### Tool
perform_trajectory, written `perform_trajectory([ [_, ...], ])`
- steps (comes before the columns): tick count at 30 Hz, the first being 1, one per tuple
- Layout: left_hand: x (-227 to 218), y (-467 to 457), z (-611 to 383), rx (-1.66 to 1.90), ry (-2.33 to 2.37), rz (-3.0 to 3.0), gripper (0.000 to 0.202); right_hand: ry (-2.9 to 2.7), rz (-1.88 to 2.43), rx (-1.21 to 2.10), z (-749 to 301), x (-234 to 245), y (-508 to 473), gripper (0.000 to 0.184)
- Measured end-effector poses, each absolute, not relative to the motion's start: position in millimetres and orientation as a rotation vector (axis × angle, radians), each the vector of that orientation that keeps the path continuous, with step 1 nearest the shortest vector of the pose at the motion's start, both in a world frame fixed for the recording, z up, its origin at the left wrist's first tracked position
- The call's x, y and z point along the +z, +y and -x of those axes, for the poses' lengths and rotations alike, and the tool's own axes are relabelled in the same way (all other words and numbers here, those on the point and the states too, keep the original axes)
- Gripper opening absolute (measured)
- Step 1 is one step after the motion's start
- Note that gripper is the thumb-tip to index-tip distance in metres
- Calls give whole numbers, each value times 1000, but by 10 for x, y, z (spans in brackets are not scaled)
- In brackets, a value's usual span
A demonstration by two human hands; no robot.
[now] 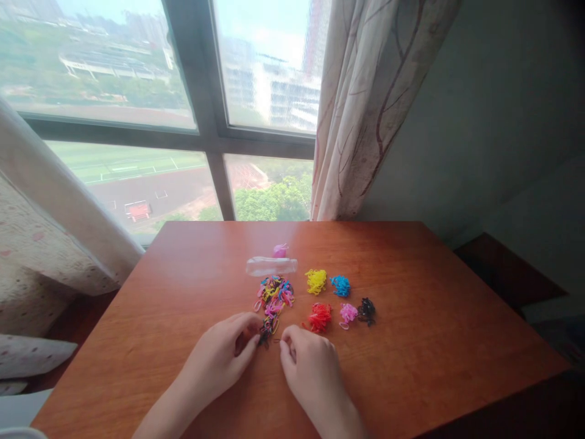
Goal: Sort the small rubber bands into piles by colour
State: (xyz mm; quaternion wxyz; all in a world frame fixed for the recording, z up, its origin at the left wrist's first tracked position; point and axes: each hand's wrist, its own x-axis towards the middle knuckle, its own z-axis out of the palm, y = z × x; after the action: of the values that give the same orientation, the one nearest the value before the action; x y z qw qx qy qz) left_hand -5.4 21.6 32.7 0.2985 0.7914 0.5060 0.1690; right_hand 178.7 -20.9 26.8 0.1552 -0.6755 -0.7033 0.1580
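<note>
A mixed heap of small coloured rubber bands [274, 296] lies on the wooden table [411, 341]. My left hand [226, 350] has its fingers curled, pinching at the near end of that heap. Close beside it my right hand [308, 366] is closed in a pinch, fingertips near the same spot; what it holds is too small to name. Sorted little piles lie to the right: yellow [316, 280], blue [340, 285], red [320, 317], pink [348, 313] and black [367, 311].
A clear plastic bottle [271, 266] lies on its side behind the mixed heap, with a pink cap [280, 250] just beyond it. Window and curtains [365, 103] stand behind the table. A cushioned seat [31, 262] is at the left.
</note>
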Motion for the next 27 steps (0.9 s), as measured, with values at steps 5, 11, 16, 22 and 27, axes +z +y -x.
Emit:
perform_trajectory([
  [5,297,162,46,355,1366,-2217,10,-1904,1856,419,-2045,246,-290,15],
  [11,208,101,47,297,1405,-2273,18,-1764,1887,307,-2524,235,-370,23],
  [16,171,89,65,316,1432,-2269,22,-1641,2018,187,-2977,237,-398,27],
  [22,179,101,81,370,1411,-2216,24,-1549,2115,94,-3276,213,-406,30],
  [27,172,116,83,393,1400,-2196,23,-1520,2162,46,-3356,165,-326,31],
])
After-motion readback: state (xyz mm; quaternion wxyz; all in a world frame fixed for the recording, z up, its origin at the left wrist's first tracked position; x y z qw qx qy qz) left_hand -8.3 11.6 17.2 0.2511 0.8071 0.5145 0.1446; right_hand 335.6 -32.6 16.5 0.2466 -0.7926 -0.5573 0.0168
